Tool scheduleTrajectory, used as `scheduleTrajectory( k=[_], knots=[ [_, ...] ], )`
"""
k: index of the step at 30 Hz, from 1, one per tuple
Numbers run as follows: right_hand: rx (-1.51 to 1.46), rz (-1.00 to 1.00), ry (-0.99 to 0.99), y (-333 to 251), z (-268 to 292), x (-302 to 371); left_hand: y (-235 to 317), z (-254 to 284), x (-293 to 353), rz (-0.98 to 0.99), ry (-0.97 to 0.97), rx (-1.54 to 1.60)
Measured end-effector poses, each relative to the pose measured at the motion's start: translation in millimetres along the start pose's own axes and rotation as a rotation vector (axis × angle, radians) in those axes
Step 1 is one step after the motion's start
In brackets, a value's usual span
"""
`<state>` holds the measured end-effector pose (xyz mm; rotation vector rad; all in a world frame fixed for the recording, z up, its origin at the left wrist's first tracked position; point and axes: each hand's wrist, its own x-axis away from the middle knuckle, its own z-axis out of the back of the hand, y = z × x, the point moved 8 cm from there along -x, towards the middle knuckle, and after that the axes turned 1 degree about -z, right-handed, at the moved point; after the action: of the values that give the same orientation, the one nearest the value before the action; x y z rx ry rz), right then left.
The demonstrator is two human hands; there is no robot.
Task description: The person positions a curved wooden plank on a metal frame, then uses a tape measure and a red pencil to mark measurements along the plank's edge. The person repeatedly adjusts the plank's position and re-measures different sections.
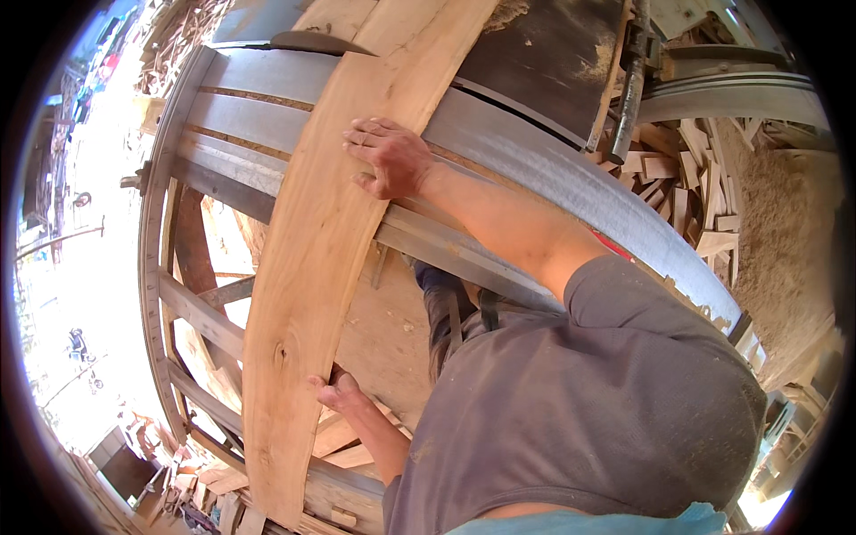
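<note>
In the head view, a long wooden plank (312,241) is lying aslant across a slatted metal table (254,120), its lower end reaching well past the slats. The right hand (390,159) is pressing on the plank's upper face, its fingers loosely spread and bending rather than gripping. The left hand (341,392) is touching the plank's edge lower down; most of its fingers are hiding, so whether they are clamping cannot be told. As for progress, the plank seems to be staying whole along its lower length, most of it lying on the person's side of a dark curved metal piece (312,41); any cut beyond is not showing clearly. Wood scraps (704,183) are piling up at right. At lower left, a brown boxy shape (129,468) is possibly serving as a container, its contents unclear.
</note>
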<state>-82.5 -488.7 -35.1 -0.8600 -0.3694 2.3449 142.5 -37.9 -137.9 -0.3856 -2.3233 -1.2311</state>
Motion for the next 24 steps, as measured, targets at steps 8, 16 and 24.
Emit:
scheduleTrajectory(
  k=[8, 16, 24],
  knots=[
    [-0.018, 0.01, -0.032, 21.0, -33.9, -15.0, -17.6, -3.4, -26.7, -0.031, 0.075, 0.018],
    [0.009, 0.007, -0.059, 33.9, -69.7, -41.0, -20.1, -30.4, -54.9, -0.054, 0.087, -0.067],
    [-0.024, -0.013, -0.106, 51.5, -109.5, -65.8, -33.8, -53.7, -90.7, 0.039, 0.096, 0.021]
  ],
)
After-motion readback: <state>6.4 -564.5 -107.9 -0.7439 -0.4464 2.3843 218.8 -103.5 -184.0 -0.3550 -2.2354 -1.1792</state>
